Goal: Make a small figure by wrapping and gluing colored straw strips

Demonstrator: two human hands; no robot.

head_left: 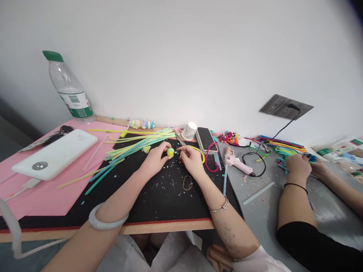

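Note:
My left hand [157, 158] pinches a small fuzzy yellow-green ball with a blue patch [170, 152] between thumb and fingertips, just above the black mat [159, 206]. Close to it on the right, my right hand [191, 158] has its fingertips drawn together. A bit of red shows beneath those fingers, but what they hold is too small to name. Behind my right hand curves a yellow pipe cleaner [203, 155]. Left of my left hand lies a spread of yellow, green and blue pipe cleaners [121, 153]. A thin elastic loop [187, 183] rests on the mat among scraps of fuzz.
A paper cup [189, 131] and phone [205, 139] stand behind my hands. Rightward are a magenta pipe cleaner [208, 162] and a pink glue gun [236, 163]. A power bank [56, 153] and bottle [72, 90] are left. A co-worker's hands [299, 166] work at far right.

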